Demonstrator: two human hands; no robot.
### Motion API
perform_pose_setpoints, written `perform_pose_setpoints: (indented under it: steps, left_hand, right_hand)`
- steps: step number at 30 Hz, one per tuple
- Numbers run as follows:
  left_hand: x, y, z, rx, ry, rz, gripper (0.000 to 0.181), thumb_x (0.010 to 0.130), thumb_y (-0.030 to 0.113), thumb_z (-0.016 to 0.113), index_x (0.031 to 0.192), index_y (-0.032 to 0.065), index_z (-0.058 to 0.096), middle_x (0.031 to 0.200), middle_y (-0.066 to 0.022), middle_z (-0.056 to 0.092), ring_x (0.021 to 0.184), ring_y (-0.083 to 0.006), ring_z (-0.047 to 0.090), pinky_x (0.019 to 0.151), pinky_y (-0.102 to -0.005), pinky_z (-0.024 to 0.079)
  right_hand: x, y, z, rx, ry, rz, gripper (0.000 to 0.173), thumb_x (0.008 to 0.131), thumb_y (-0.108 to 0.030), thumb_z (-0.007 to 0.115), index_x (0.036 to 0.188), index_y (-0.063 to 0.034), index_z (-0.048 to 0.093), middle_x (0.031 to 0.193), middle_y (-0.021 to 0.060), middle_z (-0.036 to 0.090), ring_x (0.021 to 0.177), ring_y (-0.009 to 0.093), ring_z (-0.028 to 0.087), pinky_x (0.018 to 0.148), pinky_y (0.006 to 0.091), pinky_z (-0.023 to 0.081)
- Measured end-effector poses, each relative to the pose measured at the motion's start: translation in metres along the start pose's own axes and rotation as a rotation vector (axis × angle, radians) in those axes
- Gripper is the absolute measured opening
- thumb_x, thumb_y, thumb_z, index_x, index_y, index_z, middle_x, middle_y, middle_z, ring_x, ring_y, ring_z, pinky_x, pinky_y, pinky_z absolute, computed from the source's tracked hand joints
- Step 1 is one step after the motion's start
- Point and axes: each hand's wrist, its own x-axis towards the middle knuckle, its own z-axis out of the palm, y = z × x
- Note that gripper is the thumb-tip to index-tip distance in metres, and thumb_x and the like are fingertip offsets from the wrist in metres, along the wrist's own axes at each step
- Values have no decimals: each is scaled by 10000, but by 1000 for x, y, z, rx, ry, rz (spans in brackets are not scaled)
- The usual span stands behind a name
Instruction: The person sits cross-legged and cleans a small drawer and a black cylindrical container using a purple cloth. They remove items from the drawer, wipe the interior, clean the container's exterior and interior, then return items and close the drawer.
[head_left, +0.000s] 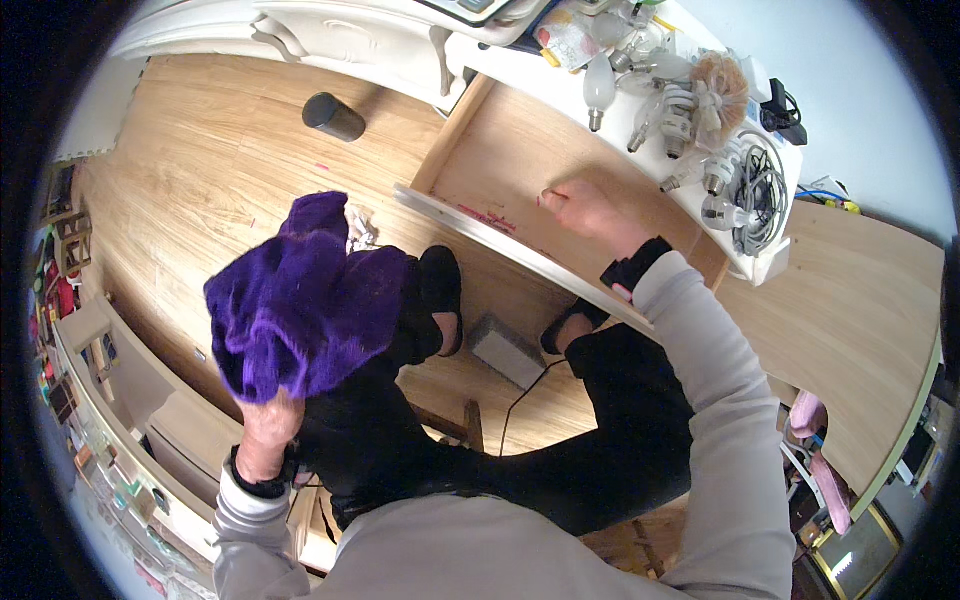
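Note:
A bunched purple cloth (300, 300) is gripped in my left hand (271, 420), raised over my left thigh. Its folds hide most of the fingers. Inside the pulled-out wooden drawer (510, 135), my right hand (581, 210) is low over the bottom panel with its fingers curled together. A tiny red speck shows by the fingertips; whether it is pinched there I cannot tell. Small red scraps (491, 219) lie along the inside of the drawer's white front board (517, 259).
Light bulbs (598, 86) and coiled cables (757, 195) crowd the white top above the drawer. A black cylinder (334, 118) and crumpled white scraps (362, 229) are on the wood floor. Between my feet sits a grey block (506, 351), with a thin cord nearby. At right is a wooden desktop (832, 300).

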Motion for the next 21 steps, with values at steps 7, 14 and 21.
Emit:
perform_pose_setpoints:
  steps: [7, 14, 21]
  left_hand:
    - [-11, -5, -10, -11, -11, -139, 464, 970, 161, 648, 1395, 21, 527, 1389, -124, 578, 1278, -260, 540, 1107, -392, 401]
    - [-11, -3, -10, 0, -18, -179, 484, 962, 159, 657, 1404, 20, 516, 1387, -128, 579, 1278, -256, 540, 1107, -388, 403]
    - [-9, 2, -10, -3, -29, -181, 505, 955, 157, 666, 1413, 20, 504, 1385, -132, 581, 1279, -252, 540, 1108, -383, 405]
  right_hand:
    - [22, -1, 48, 109, 45, -190, 333, 961, -256, 511, 1112, -42, 715, 1132, 230, 684, 1066, 420, 647, 964, 490, 494]
    - [38, -23, 55, 32, -217, -263, 382, 973, -237, 529, 1262, -27, 665, 1256, 210, 657, 1151, 360, 623, 1017, 419, 470]
    - [47, -18, 62, 113, -233, -252, 287, 906, -182, 621, 1124, -32, 730, 1126, 180, 712, 999, 322, 680, 914, 406, 520]
